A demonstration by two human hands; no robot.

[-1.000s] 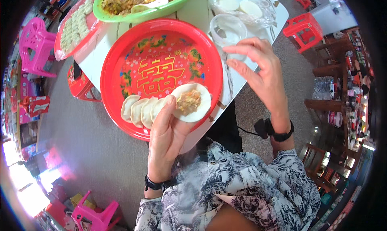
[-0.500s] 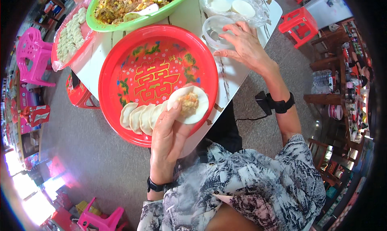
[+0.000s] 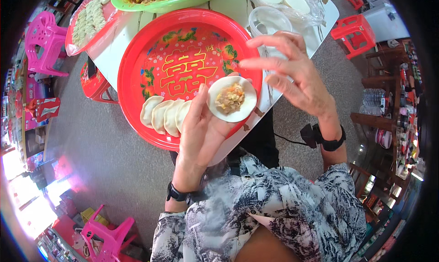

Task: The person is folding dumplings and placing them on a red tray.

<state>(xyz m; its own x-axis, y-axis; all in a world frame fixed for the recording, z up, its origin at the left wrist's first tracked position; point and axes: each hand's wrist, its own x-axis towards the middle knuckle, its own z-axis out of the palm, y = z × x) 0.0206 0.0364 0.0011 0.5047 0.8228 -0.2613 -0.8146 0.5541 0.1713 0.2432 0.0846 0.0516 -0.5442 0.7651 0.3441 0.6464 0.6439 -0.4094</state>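
Observation:
My left hand (image 3: 200,133) holds a round white dumpling wrapper (image 3: 214,100) on its fingers, with the thumb beside the wrapper's left edge. A mound of minced filling (image 3: 231,98) sits in the middle of the wrapper, which lies flat and unfolded. To the right, my right hand (image 3: 302,77) hovers with its fingers spread and nothing visible in them. Below both the wrapper and the left fingers is a large round red tray (image 3: 153,40) with a gold and floral pattern. Several folded dumplings (image 3: 165,116) lie overlapping in a row along its near left edge, partly hidden by my left hand.
A clear round tub (image 3: 270,20) stands right of the tray, near a plastic bag (image 3: 315,10) with white wrappers. Behind are a green basin (image 3: 160,7) of filling with a spoon and a pink tray (image 3: 103,32) of dumplings. Pink chairs (image 3: 45,45) and red stools (image 3: 354,36) surround the table.
My right hand has left the clear tub and come nearer the wrapper. My left hand has turned its palm up and shifted the wrapper slightly right. The view has shifted a little too.

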